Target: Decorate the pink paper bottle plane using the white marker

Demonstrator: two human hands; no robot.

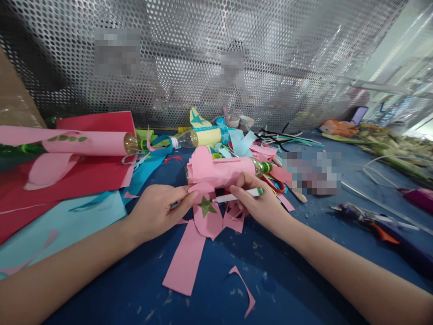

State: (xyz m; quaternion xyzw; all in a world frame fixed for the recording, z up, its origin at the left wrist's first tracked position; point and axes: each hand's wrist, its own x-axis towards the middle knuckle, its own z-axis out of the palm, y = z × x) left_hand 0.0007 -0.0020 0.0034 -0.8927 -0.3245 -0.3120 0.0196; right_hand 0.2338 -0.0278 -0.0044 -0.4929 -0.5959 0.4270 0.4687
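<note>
In the middle of the head view lies a bottle wrapped in pink foam sheet (233, 169), with a green cap end at its right. A rounded pink wing (209, 225) sticks out toward me and bears a dark green star (206, 206). My left hand (158, 210) pinches the wing's left edge between thumb and fingers, close to the bottle. My right hand (255, 201) grips a white marker (233, 197) with a green end. Its tip points left, right beside the star; whether it touches the foam I cannot tell.
Another pink-wrapped bottle (91, 143) lies left on red sheets (98, 180). Behind is a yellow-wrapped bottle (206, 136). Pink scraps (185, 259) lie in front. A glue gun (382, 232) and dried husks (389, 149) are at right. A perforated metal screen (189, 54) stands behind.
</note>
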